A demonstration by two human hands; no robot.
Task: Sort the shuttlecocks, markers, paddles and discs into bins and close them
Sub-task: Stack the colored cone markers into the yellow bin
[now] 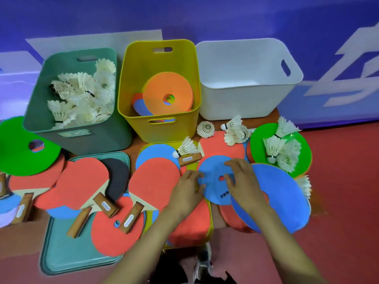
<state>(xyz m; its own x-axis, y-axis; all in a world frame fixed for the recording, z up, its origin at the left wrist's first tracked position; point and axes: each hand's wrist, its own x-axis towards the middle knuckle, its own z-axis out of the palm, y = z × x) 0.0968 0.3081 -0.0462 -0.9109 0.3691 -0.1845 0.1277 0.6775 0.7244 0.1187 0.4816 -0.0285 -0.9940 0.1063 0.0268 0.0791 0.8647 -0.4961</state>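
Two bare hands meet on a small blue disc (213, 171) at the middle of a cluttered bench (134, 149). The left hand (187, 188) curls its fingers round the disc's left edge. The right hand (244, 181) lies on top beside the centre hole, fingers bent; whether it grips cannot be told. At the far side stand a green bin (41, 128) of shuttlecocks (82, 95), a yellow bin (164, 130) holding an orange disc (158, 93), and a white bin (242, 105). Red paddles (82, 181) lie near left on a teal lid (71, 257).
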